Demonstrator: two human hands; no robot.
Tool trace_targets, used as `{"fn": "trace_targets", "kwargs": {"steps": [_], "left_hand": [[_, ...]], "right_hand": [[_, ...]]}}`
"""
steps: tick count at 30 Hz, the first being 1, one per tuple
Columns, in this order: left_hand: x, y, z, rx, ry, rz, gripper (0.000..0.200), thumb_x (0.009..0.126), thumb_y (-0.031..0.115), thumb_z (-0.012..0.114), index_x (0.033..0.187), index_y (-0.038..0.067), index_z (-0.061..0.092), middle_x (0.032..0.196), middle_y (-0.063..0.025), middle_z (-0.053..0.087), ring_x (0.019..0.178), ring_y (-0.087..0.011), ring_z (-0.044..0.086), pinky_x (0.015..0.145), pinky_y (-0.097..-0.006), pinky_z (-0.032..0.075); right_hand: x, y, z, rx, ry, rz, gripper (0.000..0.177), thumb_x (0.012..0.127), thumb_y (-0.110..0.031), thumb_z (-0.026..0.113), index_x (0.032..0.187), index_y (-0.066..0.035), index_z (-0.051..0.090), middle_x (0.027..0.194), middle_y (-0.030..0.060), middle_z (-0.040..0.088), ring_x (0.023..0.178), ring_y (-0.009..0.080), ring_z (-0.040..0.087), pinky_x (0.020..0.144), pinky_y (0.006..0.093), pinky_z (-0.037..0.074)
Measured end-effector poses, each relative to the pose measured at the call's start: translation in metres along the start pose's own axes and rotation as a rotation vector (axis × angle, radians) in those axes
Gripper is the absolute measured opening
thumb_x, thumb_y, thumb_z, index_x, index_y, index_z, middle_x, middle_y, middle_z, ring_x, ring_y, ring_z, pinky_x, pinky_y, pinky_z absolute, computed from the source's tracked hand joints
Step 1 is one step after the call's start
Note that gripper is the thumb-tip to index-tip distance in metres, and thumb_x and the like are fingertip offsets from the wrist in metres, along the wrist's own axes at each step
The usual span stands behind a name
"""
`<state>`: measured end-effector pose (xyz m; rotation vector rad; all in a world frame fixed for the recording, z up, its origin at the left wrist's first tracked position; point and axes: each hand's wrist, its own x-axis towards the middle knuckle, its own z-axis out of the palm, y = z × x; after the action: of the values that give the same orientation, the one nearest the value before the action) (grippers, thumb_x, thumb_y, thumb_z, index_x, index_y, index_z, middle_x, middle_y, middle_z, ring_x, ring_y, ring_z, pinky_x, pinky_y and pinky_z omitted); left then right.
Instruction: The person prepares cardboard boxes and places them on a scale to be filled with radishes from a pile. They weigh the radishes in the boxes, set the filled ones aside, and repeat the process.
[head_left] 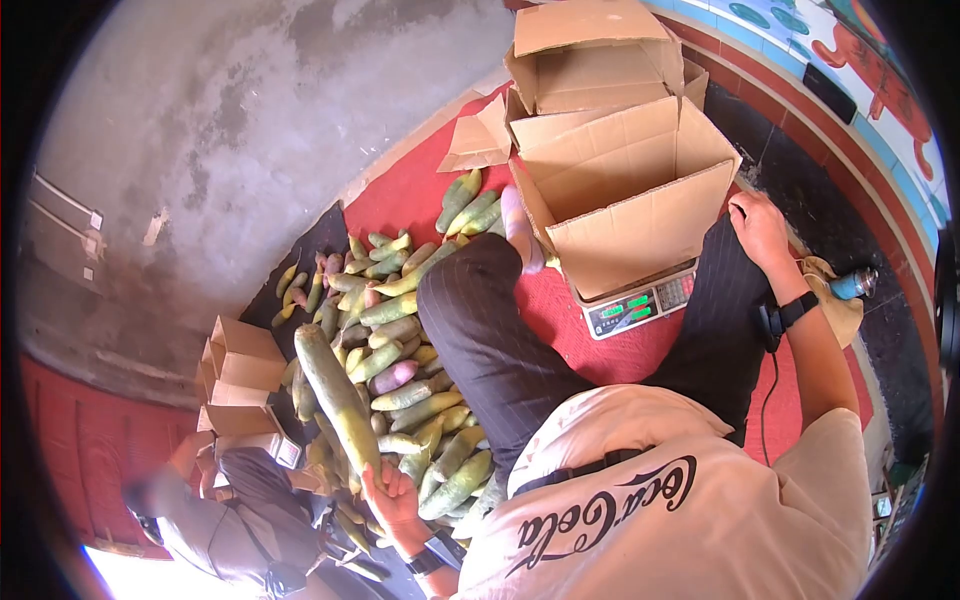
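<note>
My left hand [395, 495] is closed around the lower end of a long, thick green radish [335, 385], held up above the pile. Below and around it lies a big heap of green radishes [400, 390], a few of them purple. My right hand [760, 230] rests on my right knee with its fingers curled in, and I see nothing in it. Between my legs a cardboard box [640, 235] with its top open stands on a digital scale [640, 310] with lit green displays; only the near part of its inside shows.
More open cardboard boxes [600, 60] stand behind the first. At the left, another person [240, 510] sits by a smaller cardboard box [240, 365] and a scale. A red cloth [400, 190] covers the floor. A blue bottle [853, 284] lies at the right.
</note>
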<state>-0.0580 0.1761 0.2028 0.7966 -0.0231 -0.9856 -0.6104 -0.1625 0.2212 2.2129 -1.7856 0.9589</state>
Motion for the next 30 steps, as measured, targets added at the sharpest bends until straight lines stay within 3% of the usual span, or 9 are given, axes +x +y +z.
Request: {"fn": "trace_targets", "kwargs": {"steps": [3,5,23,26,30], "left_hand": [[-0.001,-0.002,0.010,0.027,-0.045,-0.016,0.027,0.090,0.024,0.055,0.091,-0.002,0.050,0.059,0.0016,0.037,0.043,-0.0060,0.029,0.038,-0.0197,0.025],[0.000,-0.003,0.017,0.080,-0.016,-0.010,0.022,0.090,0.023,0.055,0.088,0.003,0.048,0.060,0.0015,0.037,0.044,-0.0056,0.029,0.038,-0.0194,0.024],[0.019,-0.026,0.040,0.185,0.061,-0.113,0.023,0.091,0.023,0.054,0.089,0.000,0.049,0.059,0.0022,0.037,0.041,-0.0056,0.028,0.038,-0.0203,0.025],[0.020,-0.023,0.040,0.174,0.014,-0.143,0.024,0.089,0.024,0.057,0.090,0.002,0.050,0.061,0.0018,0.039,0.043,-0.0057,0.027,0.039,-0.0207,0.023],[0.011,-0.015,0.063,0.174,-0.063,-0.081,0.026,0.092,0.024,0.051,0.095,-0.002,0.051,0.060,0.0010,0.038,0.041,-0.0057,0.028,0.038,-0.0204,0.025]], "right_hand": [[-0.001,0.001,-0.001,0.002,0.005,0.017,0.006,0.077,-0.008,0.060,0.080,-0.003,0.061,0.082,0.0132,0.061,0.081,0.0326,0.059,0.073,0.0413,0.048],[-0.002,0.002,-0.003,0.009,0.000,0.037,0.006,0.077,-0.008,0.059,0.080,-0.003,0.061,0.082,0.0129,0.061,0.081,0.0324,0.059,0.074,0.0412,0.048],[-0.013,0.023,0.007,0.014,-0.018,0.049,0.005,0.079,-0.009,0.059,0.081,-0.004,0.061,0.083,0.0119,0.061,0.084,0.0306,0.059,0.075,0.0402,0.047],[-0.013,0.022,0.006,0.004,-0.032,0.064,0.005,0.079,-0.009,0.060,0.081,-0.004,0.061,0.082,0.0119,0.061,0.083,0.0306,0.059,0.075,0.0402,0.047],[-0.012,0.021,0.006,0.085,-0.023,0.032,0.006,0.078,-0.007,0.061,0.083,-0.004,0.062,0.083,0.0128,0.061,0.083,0.0313,0.059,0.075,0.0400,0.048]]}}
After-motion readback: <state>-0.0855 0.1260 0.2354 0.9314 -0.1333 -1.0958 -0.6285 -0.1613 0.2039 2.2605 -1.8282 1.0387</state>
